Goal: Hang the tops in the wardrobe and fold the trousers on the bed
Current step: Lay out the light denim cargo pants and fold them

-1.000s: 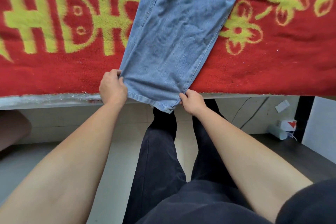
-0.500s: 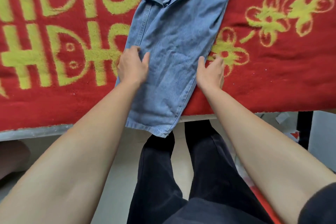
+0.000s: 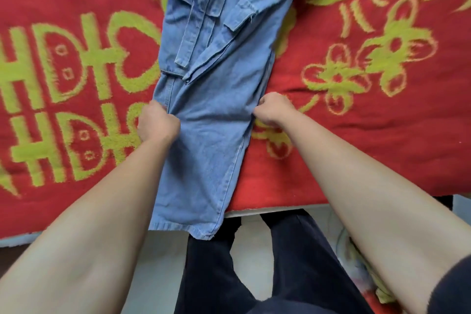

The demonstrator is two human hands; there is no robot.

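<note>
Light blue denim trousers (image 3: pixel 214 115) with cargo pockets lie lengthwise on the bed, legs stacked, and their hem hangs a little over the near edge. My left hand (image 3: pixel 156 122) grips the left edge of the legs about halfway up, fingers curled into the cloth. Level with it, my right hand (image 3: pixel 274 109) pinches the right edge. The denim puckers between the two hands. The waist end runs out of view at the top.
The bed carries a red blanket (image 3: pixel 356 140) with yellow-green characters and flowers. Its near edge (image 3: pixel 267 209) crosses the lower part of the view. Below it stand my legs in dark trousers (image 3: pixel 280 262) on a pale floor.
Both hands moved from the hem up the legs. Half a second ago they lay flat at the sides; now each grips an edge farther up. The view has tilted forward over the bed.
</note>
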